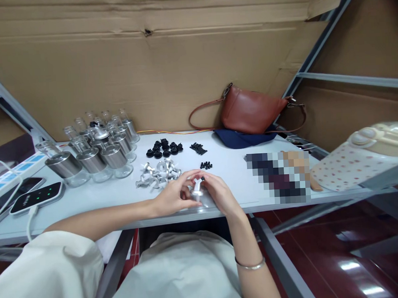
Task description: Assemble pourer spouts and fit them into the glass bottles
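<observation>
My left hand (173, 197) and my right hand (219, 193) meet near the front edge of the white table (114, 193). Both have their fingers closed around a small silver metal part (197, 190) held between them, just above the tabletop. A pile of similar silver metal pieces (158, 172) lies just behind my left hand. Small black screws (205, 165) sit behind my right hand.
Glass jars with metal bases (99, 147) crowd the back left. Black rubber caps (164, 149) and black clips (198, 148) lie further back. A brown bag (250, 108) on blue cloth rests against the cardboard wall. Phones (38, 196) lie at the left, a spotted container (362, 158) at the right.
</observation>
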The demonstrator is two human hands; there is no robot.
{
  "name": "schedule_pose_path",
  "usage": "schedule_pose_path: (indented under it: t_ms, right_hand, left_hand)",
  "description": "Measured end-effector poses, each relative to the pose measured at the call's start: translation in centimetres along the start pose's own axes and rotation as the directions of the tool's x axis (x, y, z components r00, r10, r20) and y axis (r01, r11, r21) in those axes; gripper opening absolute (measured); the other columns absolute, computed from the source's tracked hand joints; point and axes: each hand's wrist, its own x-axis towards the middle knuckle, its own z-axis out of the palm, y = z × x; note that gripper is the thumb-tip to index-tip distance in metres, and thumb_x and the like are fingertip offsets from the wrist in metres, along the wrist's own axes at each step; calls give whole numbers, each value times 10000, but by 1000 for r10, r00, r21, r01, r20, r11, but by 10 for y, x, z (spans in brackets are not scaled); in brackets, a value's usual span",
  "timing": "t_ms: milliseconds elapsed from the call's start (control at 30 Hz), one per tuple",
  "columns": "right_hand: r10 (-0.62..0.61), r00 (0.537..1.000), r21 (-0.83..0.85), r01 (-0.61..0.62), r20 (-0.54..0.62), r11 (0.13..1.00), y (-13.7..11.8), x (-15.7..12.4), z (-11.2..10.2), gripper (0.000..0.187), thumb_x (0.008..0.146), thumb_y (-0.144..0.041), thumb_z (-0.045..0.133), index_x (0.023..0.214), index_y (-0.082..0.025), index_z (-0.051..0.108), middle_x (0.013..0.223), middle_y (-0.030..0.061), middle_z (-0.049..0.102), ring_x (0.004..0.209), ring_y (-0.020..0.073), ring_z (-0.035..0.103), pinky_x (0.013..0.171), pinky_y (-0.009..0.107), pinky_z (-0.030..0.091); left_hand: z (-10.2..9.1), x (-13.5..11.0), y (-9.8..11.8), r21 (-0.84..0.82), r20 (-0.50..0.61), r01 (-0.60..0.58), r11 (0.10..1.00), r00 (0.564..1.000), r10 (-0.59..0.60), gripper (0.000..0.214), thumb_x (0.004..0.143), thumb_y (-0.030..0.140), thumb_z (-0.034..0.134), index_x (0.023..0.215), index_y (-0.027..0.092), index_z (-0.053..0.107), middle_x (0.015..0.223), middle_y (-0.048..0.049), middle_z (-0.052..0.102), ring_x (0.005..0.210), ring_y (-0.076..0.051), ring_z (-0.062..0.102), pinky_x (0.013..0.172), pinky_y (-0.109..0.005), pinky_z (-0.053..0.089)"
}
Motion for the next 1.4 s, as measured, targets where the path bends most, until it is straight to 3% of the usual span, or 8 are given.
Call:
schedule_pose_path:
  t_ms: [133, 267, 467, 767, 900, 1000, 1100, 1400]
  right_hand:
    - [18, 998, 31, -20, 61, 999, 0, -1, -1, 243, 870, -392, 536, 895, -230, 715, 860, 11, 652, 725, 165, 537, 739, 292, 419]
    - [55, 994, 30, -58, 92, 998, 0, -1, -2, 322, 872, -454, 512, 859, -208, 720, 750, 19, 651, 695, 183, 545, 755, 323, 428]
    - [56, 976, 78, -74, 211, 994, -7, -2, 3, 389, 878, -505, 483, 790, -200, 708, 813, 39, 671, 887, 222, 588, 900, 352, 406]
    - [60, 953, 169, -114, 298, 979, -13, -3, 5, 327, 867, -461, 528, 769, -197, 694, 863, 45, 667, 833, 213, 583, 833, 351, 427]
    - [95, 976, 164, -128, 195, 978, -13, -3, 6, 324, 818, -488, 585, 742, -192, 694, 856, 54, 680, 914, 234, 590, 891, 372, 413]
    - [119, 993, 218, -115, -5, 969, -12, -2, 6, 256, 748, -460, 670, 774, -207, 693, 866, 49, 689, 952, 233, 592, 892, 368, 423]
    - [101, 981, 264, -55, -165, 963, -11, -1, 6, 218, 695, -430, 725, 737, -221, 683, 885, 39, 684, 950, 217, 587, 862, 345, 445]
    - [49, 983, 141, -24, -178, 990, -10, -4, 4, 209, 663, -401, 777, 774, -232, 726, 923, 32, 684, 877, 197, 578, 848, 328, 437]
  left_hand:
    - [0, 0, 0, -28, -14, -15, 999, 1000, 15, 643, 697, 290, 768, 1247, 189, 451, 909, -23, 627, 605, -99, 588, 588, -236, 480]
    - [1, 0, -2, -5, -16, -40, 999, 999, 40, 601, 693, 293, 773, 1213, 196, 488, 850, 10, 584, 623, -99, 575, 616, -247, 484]
    - [0, -1, -4, 2, -5, -63, 998, 998, 63, 619, 679, 299, 782, 1215, 194, 490, 878, -2, 574, 725, -136, 613, 675, -277, 505]
    - [2, 0, -10, 3, 14, -78, 997, 997, 78, 642, 659, 318, 795, 1213, 201, 493, 925, -10, 589, 650, -99, 592, 622, -250, 495]
    - [1, 0, -6, -13, 15, -47, 999, 999, 47, 627, 681, 312, 778, 1219, 198, 478, 931, -19, 597, 654, -102, 591, 620, -252, 493]
    - [1, -1, -4, -14, 1, -50, 999, 999, 50, 615, 693, 313, 765, 1210, 192, 454, 878, -6, 590, 623, -98, 579, 595, -249, 483]
    - [1, -1, -3, -7, -14, -40, 999, 999, 40, 619, 695, 322, 763, 1201, 194, 430, 863, 0, 578, 628, -104, 585, 605, -259, 487]
    - [2, 0, 0, -81, 20, -8, 997, 1000, 10, 599, 770, 322, 703, 1201, 232, 297, 798, 55, 501, 481, -39, 498, 458, -164, 367]
